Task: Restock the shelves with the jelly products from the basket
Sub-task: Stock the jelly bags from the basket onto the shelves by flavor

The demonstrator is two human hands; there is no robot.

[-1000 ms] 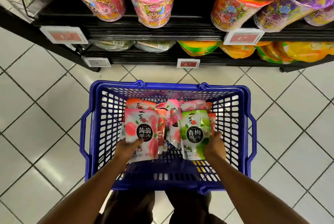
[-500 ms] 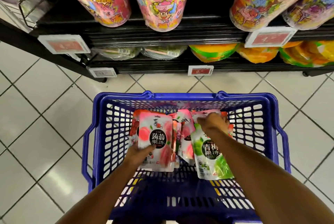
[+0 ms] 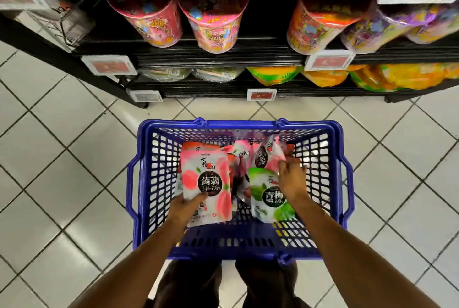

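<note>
You stand on a white tiled floor (image 3: 62, 158) before black shelves (image 3: 223, 60) stocked with jelly tubs (image 3: 213, 26). In the blue basket (image 3: 238, 125) at your feet, your left hand (image 3: 185, 209) has its fingers holding a peach jelly pouch (image 3: 206, 178) by its lower edge. A green pouch (image 3: 263, 195) lies beside it, and above that your right hand (image 3: 291, 181) pinches a pink pouch (image 3: 272, 156).

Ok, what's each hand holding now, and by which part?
Left hand grips the front peach jelly pouch by its bottom edge. Right hand pinches a tilted peach pouch behind it, by its near edge.
</note>
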